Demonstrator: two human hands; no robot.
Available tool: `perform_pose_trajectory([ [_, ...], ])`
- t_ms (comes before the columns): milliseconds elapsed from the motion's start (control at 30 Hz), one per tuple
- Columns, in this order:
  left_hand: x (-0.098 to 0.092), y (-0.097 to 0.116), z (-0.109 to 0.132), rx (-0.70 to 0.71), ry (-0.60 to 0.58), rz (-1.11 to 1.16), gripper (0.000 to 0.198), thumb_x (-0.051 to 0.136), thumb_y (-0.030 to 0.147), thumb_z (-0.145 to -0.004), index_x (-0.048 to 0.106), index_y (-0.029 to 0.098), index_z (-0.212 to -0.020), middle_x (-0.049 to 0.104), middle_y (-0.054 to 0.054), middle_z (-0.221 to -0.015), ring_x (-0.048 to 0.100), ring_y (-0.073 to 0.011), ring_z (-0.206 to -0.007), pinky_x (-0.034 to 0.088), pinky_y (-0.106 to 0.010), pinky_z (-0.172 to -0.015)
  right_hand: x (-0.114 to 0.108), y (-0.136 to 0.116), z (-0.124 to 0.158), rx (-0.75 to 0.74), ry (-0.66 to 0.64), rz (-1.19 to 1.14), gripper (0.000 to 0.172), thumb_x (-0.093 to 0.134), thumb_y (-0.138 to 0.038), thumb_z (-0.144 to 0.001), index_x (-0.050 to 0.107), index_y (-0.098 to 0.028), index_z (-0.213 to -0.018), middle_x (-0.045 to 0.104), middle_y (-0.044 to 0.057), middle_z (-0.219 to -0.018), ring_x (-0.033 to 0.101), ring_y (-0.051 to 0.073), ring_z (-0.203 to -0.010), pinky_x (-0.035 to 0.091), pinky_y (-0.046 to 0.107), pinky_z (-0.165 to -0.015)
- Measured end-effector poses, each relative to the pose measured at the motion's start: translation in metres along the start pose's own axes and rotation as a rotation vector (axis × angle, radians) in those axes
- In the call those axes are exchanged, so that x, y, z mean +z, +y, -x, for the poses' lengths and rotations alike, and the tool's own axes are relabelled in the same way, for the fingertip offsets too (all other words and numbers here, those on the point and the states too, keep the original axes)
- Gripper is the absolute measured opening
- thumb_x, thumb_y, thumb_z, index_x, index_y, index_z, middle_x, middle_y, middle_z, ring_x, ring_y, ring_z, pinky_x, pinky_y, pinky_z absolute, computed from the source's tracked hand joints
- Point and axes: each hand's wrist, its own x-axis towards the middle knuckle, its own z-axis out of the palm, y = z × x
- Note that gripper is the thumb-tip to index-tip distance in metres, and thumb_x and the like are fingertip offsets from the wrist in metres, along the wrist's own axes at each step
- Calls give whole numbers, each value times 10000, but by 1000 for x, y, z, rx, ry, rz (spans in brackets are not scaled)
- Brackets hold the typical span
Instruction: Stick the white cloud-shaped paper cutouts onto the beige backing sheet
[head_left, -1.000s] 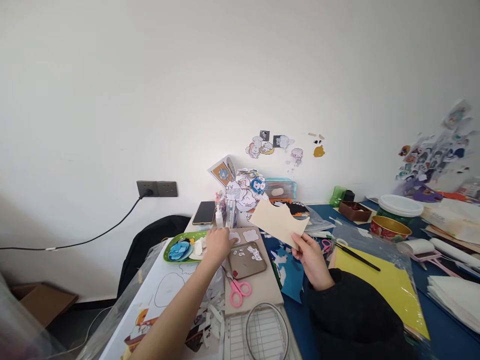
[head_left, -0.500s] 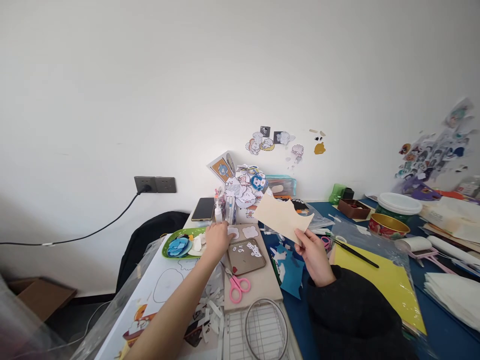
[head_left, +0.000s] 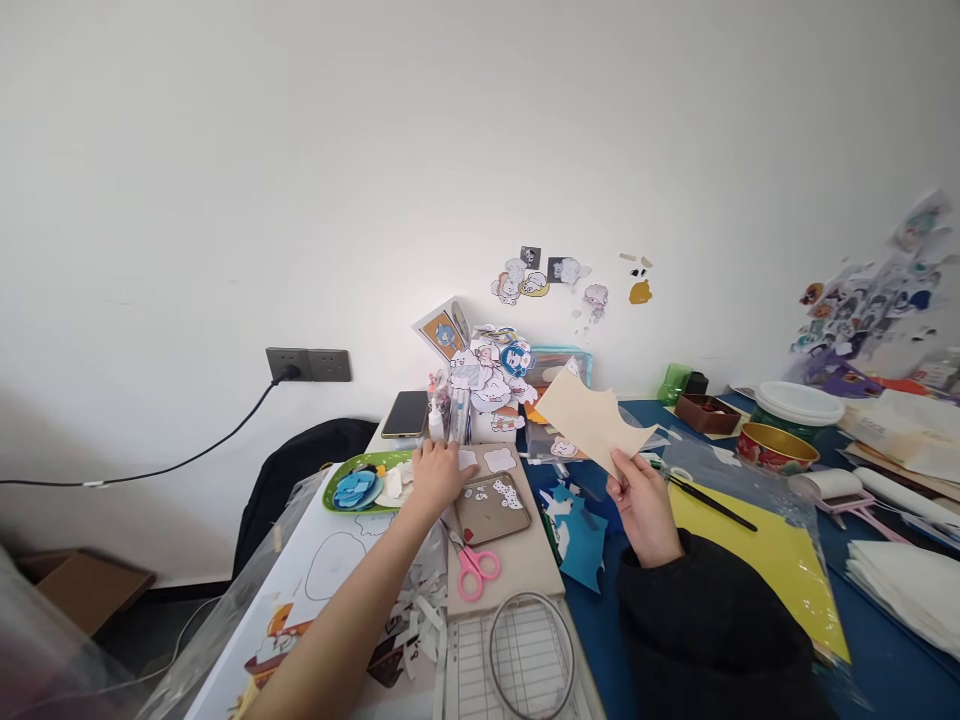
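At the left, the green tray, holding blue cutouts and white scraps, stands where it did a second ago. Just to its right, the left hand has hardly moved: palm down, thumb held away from the fingers, near a white cutout; the fingertips are partly hidden, so I cannot tell whether they press on anything. The pink scissors lie unmoved at the near edge of a brown tray. Farther right, blue paper lies on the worktop. Above it, the cream paper has shifted right and slightly up, uncovering more of the pencil case behind. The right hand pinches its lower corner between thumb and fingers, left of the yellow sheet.
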Motion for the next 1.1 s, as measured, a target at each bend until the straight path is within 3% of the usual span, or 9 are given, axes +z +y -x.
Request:
perform_pose_trajectory([
  [367, -2, -6, -6, -64, -40, 82, 401, 608, 408, -752, 596, 152, -1060, 643, -148, -1083, 506, -322, -1080, 321, -414, -896, -1, 1, -1, 8, -12, 15, 366, 830, -362, -521, 695, -182, -810, 625, 2, -822, 360, 17, -434, 320, 166, -341],
  [600, -4, -7, -8, -143, -40, 209, 501, 655, 325, -705, 507, 167, -1158, 606, -131, -1143, 538, -281, -1069, 343, -395, -874, -1, 0, 1, 23, -29, 26, 382, 815, -363, -555, 690, -189, -872, 604, -13, -711, 345, 27, -421, 298, 177, -342],
  [833, -4, -9, -9, -159, -43, 303, 524, 599, 195, -720, 446, 183, -1222, 620, -110, -1146, 555, -278, -1076, 375, -374, -834, -3, 3, -2, 23, -34, 46, 396, 815, -370, -549, 682, -175, -868, 606, -10, -698, 360, 25, -414, 288, 179, -343],
  [1100, -13, -11, -10, -190, -24, 385, 402, 513, 180, -784, 488, 154, -1184, 660, -136, -1077, 585, -292, -1038, 401, -348, -801, -6, 4, -5, 27, -38, 62, 395, 807, -364, -555, 676, -175, -876, 614, -4, -692, 363, 39, -407, 274, 197, -328],
])
